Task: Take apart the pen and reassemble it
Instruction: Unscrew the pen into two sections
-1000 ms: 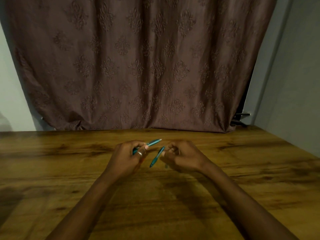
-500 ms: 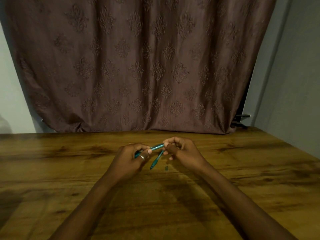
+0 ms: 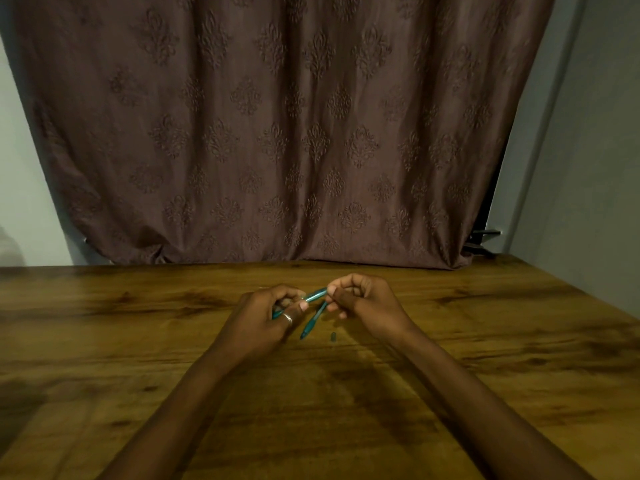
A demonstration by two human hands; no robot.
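Above table (image 3: 138, 358): two hands (image 3: 266, 317), two teal pen pieces (image 3: 313, 295).

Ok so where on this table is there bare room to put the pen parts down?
Bare wood runs along the table to the left of the left hand, to the right of the right hand, and behind both up to the curtain. It is tight between the hands, where the teal pen pieces and a small loose part sit.

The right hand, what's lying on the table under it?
A small dark pen part lies on the wooden table just below the right hand, near the hanging teal pen piece. Anything beneath the palm is hidden.
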